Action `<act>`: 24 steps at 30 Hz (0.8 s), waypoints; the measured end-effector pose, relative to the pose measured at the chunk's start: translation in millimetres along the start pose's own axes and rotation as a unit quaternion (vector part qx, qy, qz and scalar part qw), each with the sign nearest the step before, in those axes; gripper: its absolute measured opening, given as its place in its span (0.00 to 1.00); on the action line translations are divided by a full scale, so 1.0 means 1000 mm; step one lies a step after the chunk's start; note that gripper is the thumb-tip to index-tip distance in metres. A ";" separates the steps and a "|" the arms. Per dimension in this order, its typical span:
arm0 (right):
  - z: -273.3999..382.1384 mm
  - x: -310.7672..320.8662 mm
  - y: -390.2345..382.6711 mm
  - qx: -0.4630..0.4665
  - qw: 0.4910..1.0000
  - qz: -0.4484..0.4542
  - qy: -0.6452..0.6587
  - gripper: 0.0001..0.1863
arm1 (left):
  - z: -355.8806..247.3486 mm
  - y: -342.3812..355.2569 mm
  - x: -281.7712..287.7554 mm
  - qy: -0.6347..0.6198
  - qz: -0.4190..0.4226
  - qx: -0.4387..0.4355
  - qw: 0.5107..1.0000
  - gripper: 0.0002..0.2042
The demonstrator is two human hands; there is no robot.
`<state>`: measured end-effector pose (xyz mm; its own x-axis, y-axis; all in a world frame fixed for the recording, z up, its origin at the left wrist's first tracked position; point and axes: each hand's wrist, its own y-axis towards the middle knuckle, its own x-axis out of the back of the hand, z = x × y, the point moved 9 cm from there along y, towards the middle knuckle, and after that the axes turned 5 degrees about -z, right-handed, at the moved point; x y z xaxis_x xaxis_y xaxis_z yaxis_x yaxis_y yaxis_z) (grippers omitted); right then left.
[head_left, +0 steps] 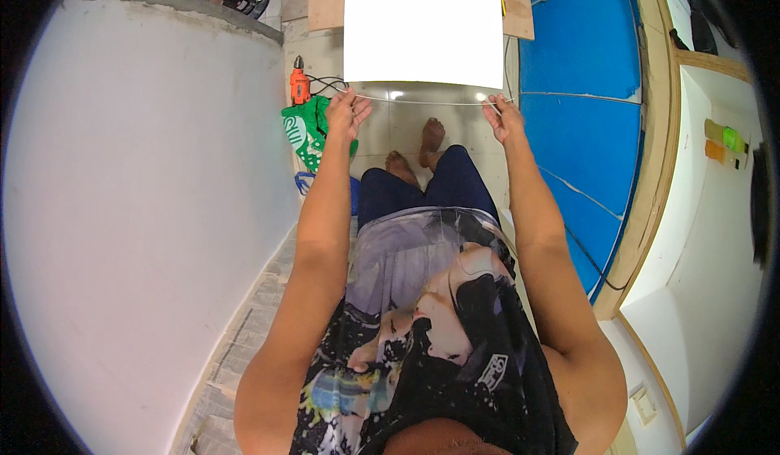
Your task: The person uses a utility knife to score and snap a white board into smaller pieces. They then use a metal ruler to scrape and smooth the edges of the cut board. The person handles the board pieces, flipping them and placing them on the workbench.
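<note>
A thin white strip (422, 103) stretches between my hands, just below the near edge of a large white sheet (422, 24). My left hand (348, 114) pinches the strip's left end with thumb and finger, the other fingers loosely curled. My right hand (502, 117) grips the right end in the same way. The sheet lies over pale wooden boards (517, 12). An orange power drill (299, 87) with a black cord stands left of my left hand, above a green printed bag (305, 130). My bare feet are on the tiled floor below the strip.
A white wall (138, 179) runs along my left, with dark objects (248, 0) on its ledge at the top. Blue panels (577, 154) with a wooden edge run along my right, beside a white recess (691, 236). A blue item (305, 184) lies below the bag.
</note>
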<state>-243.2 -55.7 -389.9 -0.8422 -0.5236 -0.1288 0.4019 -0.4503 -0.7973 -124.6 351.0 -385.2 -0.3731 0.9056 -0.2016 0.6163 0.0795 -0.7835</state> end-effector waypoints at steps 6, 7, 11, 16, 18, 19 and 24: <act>0.003 0.002 0.023 0.015 0.997 -0.011 0.072 0.12 | 0.000 0.014 -0.011 -0.078 0.005 -0.015 0.997 0.11; 0.005 0.001 0.027 0.015 0.996 -0.005 0.083 0.12 | -0.001 0.017 -0.013 -0.083 0.004 -0.019 0.996 0.11; 0.009 -0.006 0.030 0.016 0.996 -0.022 0.084 0.11 | -0.002 0.025 -0.012 -0.097 -0.013 -0.026 0.995 0.11; 0.008 -0.007 0.025 0.020 0.994 -0.049 0.094 0.12 | 0.000 0.026 -0.009 -0.092 -0.028 -0.027 0.995 0.11; 0.007 -0.006 0.023 0.023 0.993 -0.060 0.102 0.12 | 0.000 0.025 -0.010 -0.093 -0.029 -0.025 0.995 0.11; 0.008 -0.005 0.023 0.025 0.992 -0.063 0.103 0.12 | 0.000 0.025 -0.011 -0.094 -0.027 -0.028 0.995 0.11; 0.010 -0.011 0.024 0.034 0.991 -0.044 0.121 0.14 | 0.000 0.027 -0.014 -0.135 -0.042 -0.041 0.989 0.09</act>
<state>-220.3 -68.0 -401.9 -0.9335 -0.2944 -0.2048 0.3392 -0.5393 -0.7708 -102.8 340.2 -403.7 -0.5911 0.7503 -0.2960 0.6249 0.1940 -0.7562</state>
